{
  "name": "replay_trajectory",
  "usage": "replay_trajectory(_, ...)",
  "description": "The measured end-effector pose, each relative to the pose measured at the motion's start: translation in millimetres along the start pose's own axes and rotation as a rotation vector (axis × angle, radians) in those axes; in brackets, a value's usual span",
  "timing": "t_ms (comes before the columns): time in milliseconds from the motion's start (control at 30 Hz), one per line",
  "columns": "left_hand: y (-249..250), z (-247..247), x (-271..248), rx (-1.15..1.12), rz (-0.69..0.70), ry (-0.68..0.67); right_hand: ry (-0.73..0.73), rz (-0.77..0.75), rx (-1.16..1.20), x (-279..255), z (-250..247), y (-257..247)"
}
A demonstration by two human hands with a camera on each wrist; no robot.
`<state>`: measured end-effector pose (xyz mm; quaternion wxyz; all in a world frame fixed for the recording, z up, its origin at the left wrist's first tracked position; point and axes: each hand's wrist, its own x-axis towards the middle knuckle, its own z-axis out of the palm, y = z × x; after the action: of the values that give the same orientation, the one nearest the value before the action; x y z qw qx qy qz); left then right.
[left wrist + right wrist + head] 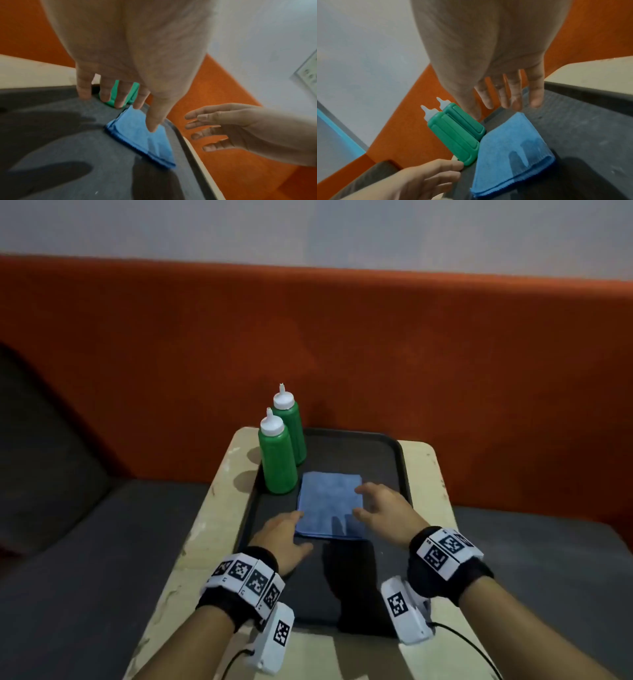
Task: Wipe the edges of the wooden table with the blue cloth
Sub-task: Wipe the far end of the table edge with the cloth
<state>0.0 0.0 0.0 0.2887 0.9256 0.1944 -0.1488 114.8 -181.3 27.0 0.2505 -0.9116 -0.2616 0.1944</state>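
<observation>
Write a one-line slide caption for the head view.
Both open hands, left hand and right hand, reach for the folded blue cloth on a black tray beside two green bottles.

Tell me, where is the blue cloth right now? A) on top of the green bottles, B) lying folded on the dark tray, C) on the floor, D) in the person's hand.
B: the blue cloth lies folded flat on the dark tray, beside the green bottles; the left hand and right hand are open and not gripping it.
</observation>
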Motion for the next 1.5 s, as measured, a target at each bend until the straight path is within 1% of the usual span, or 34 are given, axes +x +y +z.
replay_trajectory(133, -12, 19, 27, 0.148, -0.116, -0.067, -0.106, 0.112, -0.069, 36, 20, 11)
replay_trajectory(233, -10, 28, 41, 0.168, -0.15, -0.121, -0.13, 0.133, -0.144, 61, 32, 17)
replay_trajectory(300, -9, 31, 47, 0.234, -0.154, -0.126, -0.135, 0.123, -0.184, 75, 34, 17)
replay_trajectory(367, -9, 34, 48, 0.281, -0.162, -0.103, -0.136, 0.12, -0.232, 87, 37, 17)
replay_trajectory(433, -10, 37, 48, 0.29, -0.169, -0.082, -0.149, 0.114, -0.297, 99, 41, 15)
replay_trajectory(533, -12, 39, 48, 0.306, -0.158, -0.1, -0.187, 0.092, -0.36, 110, 45, 12)
replay_trajectory(667, -13, 39, 49, 0.299, -0.15, -0.122, -0.143, 0.076, -0.476, 114, 45, 6)
replay_trajectory(767, -14, 39, 49, 0.288, -0.141, -0.11, -0.115, 0.02, -0.514, 113, 44, 2)
replay_trajectory(800, -15, 40, 49, 0.285, -0.137, -0.107, -0.097, 0.003, -0.478, 112, 45, 2)
replay_trajectory(867, -16, 40, 48, 0.285, -0.127, -0.104, -0.067, -0.006, -0.316, 109, 47, 5)
replay_trajectory(967, -16, 41, 48, 0.285, -0.122, -0.095, -0.108, -0.006, -0.112, 98, 40, 6)
replay_trajectory(1100, -13, 38, 48, 0.278, -0.142, -0.11, -0.162, -0.041, 0.045, 78, 20, 10)
replay_trajectory(1167, -7, 32, 49, 0.282, -0.17, -0.134, -0.139, -0.04, 0.11, 67, 6, 16)
replay_trajectory(1233, 7, 24, 52, 0.281, -0.175, -0.113, -0.093, -0.032, 0.164, 57, -10, 23)
replay_trajectory(1300, 27, 19, 60, 0.276, -0.107, -0.032, -0.048, -0.022, 0.221, 50, -27, 32)
replay_trajectory(1367, 53, 18, 72, 0.269, 0.001, 0.025, -0.005, -0.005, 0.253, 44, -44, 41)
replay_trajectory(1433, 76, 20, 83, 0.267, 0.061, 0.014, 0.035, 0.023, 0.265, 40, -56, 47)
replay_trajectory(1500, 96, 28, 93, 0.274, 0.059, -0.039, 0.079, 0.049, 0.258, 36, -67, 60)
